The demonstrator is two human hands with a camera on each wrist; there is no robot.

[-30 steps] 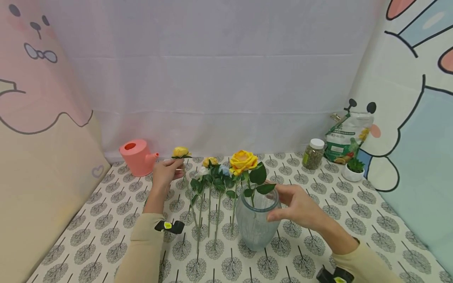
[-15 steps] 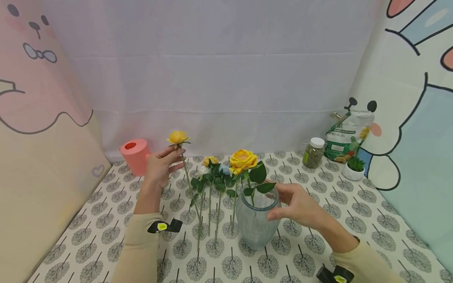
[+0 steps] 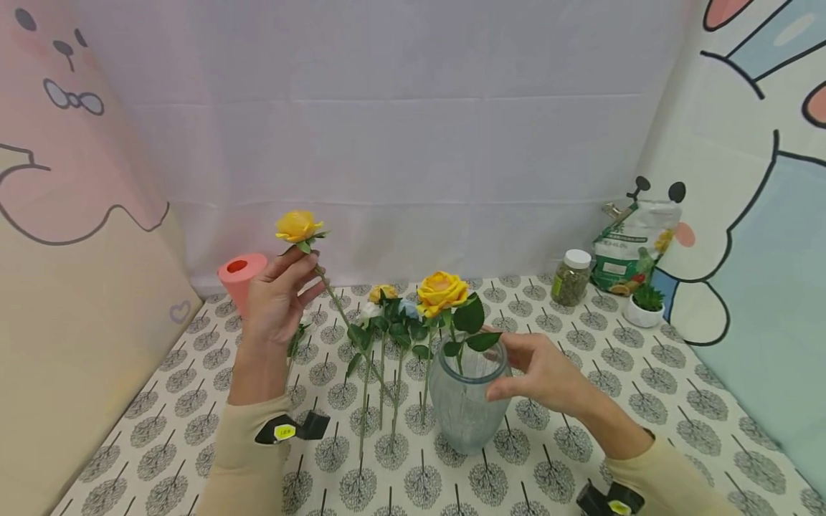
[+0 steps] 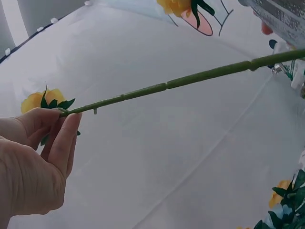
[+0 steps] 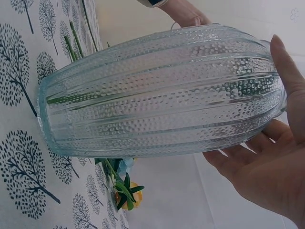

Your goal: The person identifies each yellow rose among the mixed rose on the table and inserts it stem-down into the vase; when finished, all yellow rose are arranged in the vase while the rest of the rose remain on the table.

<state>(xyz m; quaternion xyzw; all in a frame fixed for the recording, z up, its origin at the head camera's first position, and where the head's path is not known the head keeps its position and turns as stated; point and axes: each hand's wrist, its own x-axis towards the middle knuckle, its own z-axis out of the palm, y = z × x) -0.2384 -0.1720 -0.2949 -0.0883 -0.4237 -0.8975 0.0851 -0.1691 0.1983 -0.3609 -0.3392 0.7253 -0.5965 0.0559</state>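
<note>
My left hand (image 3: pixel 274 297) pinches a yellow rose (image 3: pixel 298 226) by its green stem (image 4: pixel 190 80), just beneath the bloom. The bloom is raised and the stem slants down to the right, passing over other flowers in the head view. My right hand (image 3: pixel 545 376) holds a ribbed, clear glass vase (image 3: pixel 467 419) near its rim, thumb at the near side and fingers around the far side. The vase (image 5: pixel 157 95) stands upright on the patterned cloth. One larger yellow rose (image 3: pixel 443 292) with green leaves stands in it, its stem dimly visible through the textured glass.
Between the hands lie several flowers, among them a small yellow bloom (image 3: pixel 383 292), a white one (image 3: pixel 371 310) and a blue one (image 3: pixel 409 308). A pink watering can (image 3: pixel 240 276) is partly behind my left hand. A lidded jar (image 3: pixel 571 279), pouch (image 3: pixel 635 251) and potted succulent (image 3: pixel 645 307) stand back right.
My left hand has lifted the yellow rose from low over the cloth and carried it up and to the left. The right hand and the vase have stayed in place.
</note>
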